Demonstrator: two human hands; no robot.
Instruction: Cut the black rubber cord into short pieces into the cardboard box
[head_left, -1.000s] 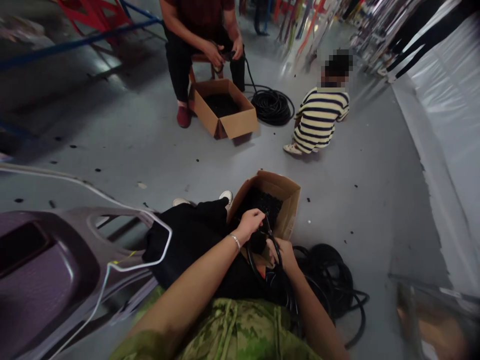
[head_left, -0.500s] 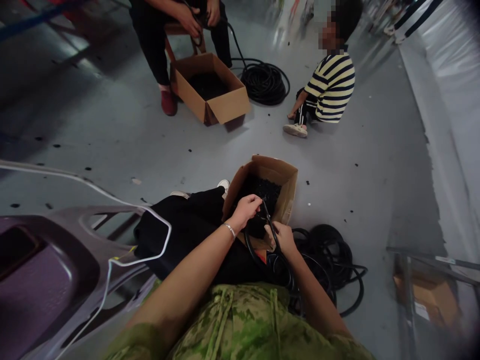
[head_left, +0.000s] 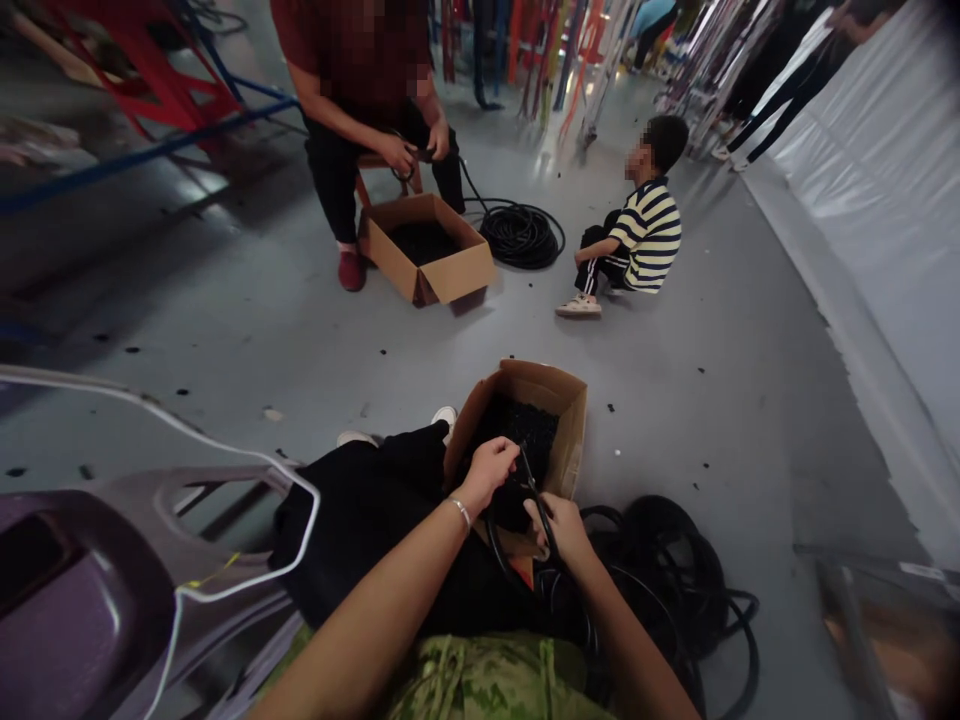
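Over an open cardboard box, my left hand is closed, its fingertips pinched together. A black hose curves up beneath that hand, and its end at the fingers is too small to make out. My right hand is closed around dark-handled scissors, whose blades point up toward my left fingertips. Many small black pieces lie inside the box. Beside my right forearm, loose coils of black hose rest on the floor.
Across the floor, a seated person works at another cardboard box beside a black hose coil. Someone in a striped shirt squats to the right. A purple chair and white cable are at my left.
My view has tilted up, so everything sits lower in the picture and more of the far room shows. Both hands keep nearly the same pose over the box.
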